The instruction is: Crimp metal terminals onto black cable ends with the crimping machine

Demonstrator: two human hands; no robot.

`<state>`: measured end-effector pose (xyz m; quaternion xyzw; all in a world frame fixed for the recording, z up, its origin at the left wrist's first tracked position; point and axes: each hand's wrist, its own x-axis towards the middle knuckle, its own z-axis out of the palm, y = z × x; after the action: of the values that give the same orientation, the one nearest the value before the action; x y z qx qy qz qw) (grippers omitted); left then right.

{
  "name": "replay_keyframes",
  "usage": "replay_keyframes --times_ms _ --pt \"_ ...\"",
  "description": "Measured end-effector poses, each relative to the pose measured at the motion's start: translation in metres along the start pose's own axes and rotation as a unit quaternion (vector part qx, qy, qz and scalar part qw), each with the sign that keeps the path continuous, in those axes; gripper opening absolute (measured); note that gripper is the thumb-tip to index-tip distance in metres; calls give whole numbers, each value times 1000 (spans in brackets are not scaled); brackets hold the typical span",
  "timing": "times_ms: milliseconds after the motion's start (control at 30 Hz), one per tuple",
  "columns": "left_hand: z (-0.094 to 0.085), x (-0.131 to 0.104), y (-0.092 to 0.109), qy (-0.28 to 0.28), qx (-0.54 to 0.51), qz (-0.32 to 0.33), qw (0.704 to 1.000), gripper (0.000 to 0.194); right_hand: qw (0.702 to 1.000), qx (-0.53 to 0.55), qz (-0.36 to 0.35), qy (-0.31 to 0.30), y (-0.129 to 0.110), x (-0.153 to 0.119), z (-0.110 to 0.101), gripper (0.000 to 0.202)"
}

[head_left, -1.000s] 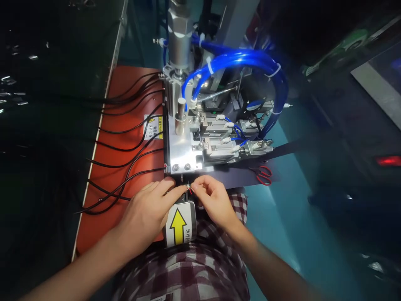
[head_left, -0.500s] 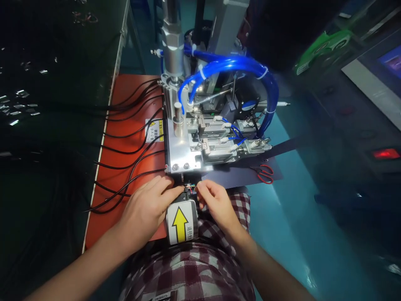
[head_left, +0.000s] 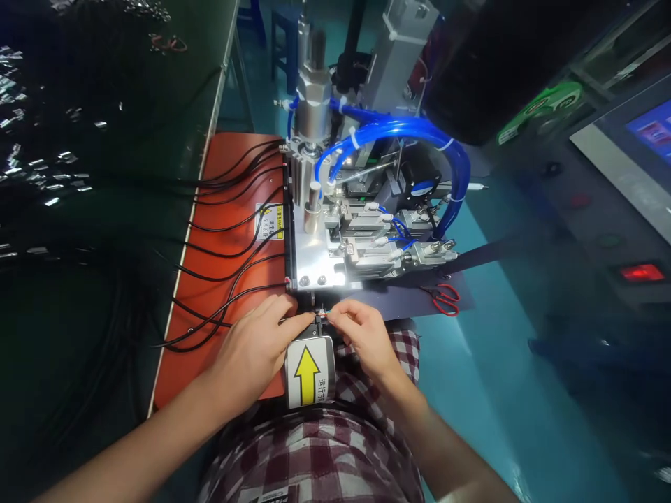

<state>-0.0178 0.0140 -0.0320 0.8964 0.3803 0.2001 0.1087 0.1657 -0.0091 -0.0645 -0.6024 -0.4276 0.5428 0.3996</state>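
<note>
My left hand (head_left: 262,335) rests at the front of the machine (head_left: 319,258), its thumb reaching to a small metal and black fixture (head_left: 316,325). Its fingers are bent; whatever they hold is hidden. From the other side, my right hand (head_left: 364,332) pinches thin coloured wires (head_left: 325,314) between thumb and forefinger at the fixture. Just below, a white cover with a yellow arrow (head_left: 307,374) lies between my two hands.
Several black cables (head_left: 225,248) cross the orange board (head_left: 214,202) on the left. Red-handled scissors (head_left: 445,299) lie on the dark plate at the right. Blue air tubes (head_left: 409,129) arch above the machine. A control panel (head_left: 623,209) stands far right.
The view has shifted, so the machine appears a little farther right. My right fingertips have closed in on the wires at the fixture. My left hand stays beside it.
</note>
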Motion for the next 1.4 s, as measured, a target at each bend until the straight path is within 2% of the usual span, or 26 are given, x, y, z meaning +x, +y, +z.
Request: replay_keyframes --times_ms 67,167,333,467,600,667,767,900,1200,1267,1400 --pt "-1 0 1 -3 -2 -2 1000 31 998 50 38 -25 7 5 -3 19" --pt "-2 -1 2 -14 -8 -11 1000 30 999 35 29 -8 9 5 -6 23" --pt "-2 -2 2 -33 -15 -27 999 33 998 -25 -47 43 1 0 7 19" --pt "-2 -3 2 -45 -26 -36 998 37 991 -18 -96 92 -2 -2 20 11" --pt "-2 -3 2 -44 -28 -38 998 36 974 -96 -169 116 -4 -5 19 11" --pt "-2 -3 2 -41 -26 -36 998 35 965 -143 -183 122 -3 -5 15 13" --pt "-2 -4 1 -30 -19 -26 999 32 967 -165 -151 122 4 -3 8 15" --pt "-1 -4 0 -12 -13 -16 1000 31 985 -107 -96 92 11 -1 4 17" --pt "2 -4 -1 -5 -21 -10 1000 30 967 -156 -178 95 -2 -5 9 13" --pt "2 -4 -1 -7 -19 -9 1000 30 976 -141 -139 90 1 -4 9 13" --pt "1 -4 0 -15 -13 -9 1000 30 999 -4 3 52 15 1 5 21"
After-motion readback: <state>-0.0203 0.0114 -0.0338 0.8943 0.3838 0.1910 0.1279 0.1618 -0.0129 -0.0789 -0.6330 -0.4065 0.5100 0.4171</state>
